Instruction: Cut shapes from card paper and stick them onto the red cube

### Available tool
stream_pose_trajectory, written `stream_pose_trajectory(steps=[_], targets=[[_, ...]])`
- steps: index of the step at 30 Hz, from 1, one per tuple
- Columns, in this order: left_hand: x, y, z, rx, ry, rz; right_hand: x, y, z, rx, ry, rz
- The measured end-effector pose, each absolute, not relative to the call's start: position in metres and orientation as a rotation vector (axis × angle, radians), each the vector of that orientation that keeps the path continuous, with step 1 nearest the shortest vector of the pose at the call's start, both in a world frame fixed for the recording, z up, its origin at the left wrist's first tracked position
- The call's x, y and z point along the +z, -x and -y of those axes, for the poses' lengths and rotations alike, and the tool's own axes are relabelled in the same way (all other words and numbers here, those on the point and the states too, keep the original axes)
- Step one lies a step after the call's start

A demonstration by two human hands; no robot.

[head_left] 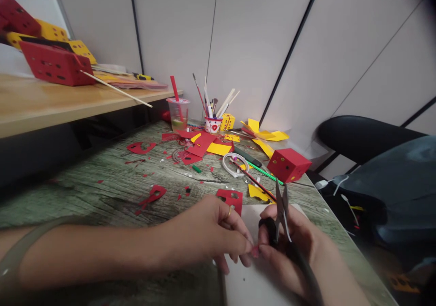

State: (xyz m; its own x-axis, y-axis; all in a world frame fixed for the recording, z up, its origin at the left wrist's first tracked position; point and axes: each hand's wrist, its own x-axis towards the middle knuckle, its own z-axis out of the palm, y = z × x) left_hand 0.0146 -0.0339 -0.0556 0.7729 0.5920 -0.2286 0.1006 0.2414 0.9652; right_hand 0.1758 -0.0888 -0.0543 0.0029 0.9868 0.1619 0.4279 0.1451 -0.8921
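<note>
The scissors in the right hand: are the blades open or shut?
Shut, or nearly so. The scissors point upward in the right hand, and their two blades lie together with hardly any gap showing between them.

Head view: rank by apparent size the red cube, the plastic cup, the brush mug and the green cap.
1. red cube, though it sits nearer the camera
2. plastic cup
3. brush mug
4. green cap

cube right of cup, shelf left above table

Grey panelled walls with dark seams stand behind a worn wooden table. A pale wooden shelf runs left; a black chair sits right.
</note>
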Motion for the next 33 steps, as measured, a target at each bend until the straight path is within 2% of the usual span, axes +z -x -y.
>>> stream_pose_trajectory(steps=[15, 18, 26, 33], targets=[[-0.048, -0.015, 0.037, 0.46, -1.225, -0.714, -0.053, -0.179, 0.088, 0.702, 1.478, 1.563], [-0.046, -0.015, 0.036, 0.518, -1.218, -0.714, -0.053, -0.18, 0.088, 0.81, 1.44, 1.586], [-0.037, -0.01, 0.031, 0.624, -1.232, -0.649, -0.063, -0.177, 0.093, 1.352, 1.225, 1.529], [-0.036, -0.008, 0.032, 0.647, -1.215, -0.643, -0.064, -0.174, 0.093, 1.49, 1.217, 1.433]])
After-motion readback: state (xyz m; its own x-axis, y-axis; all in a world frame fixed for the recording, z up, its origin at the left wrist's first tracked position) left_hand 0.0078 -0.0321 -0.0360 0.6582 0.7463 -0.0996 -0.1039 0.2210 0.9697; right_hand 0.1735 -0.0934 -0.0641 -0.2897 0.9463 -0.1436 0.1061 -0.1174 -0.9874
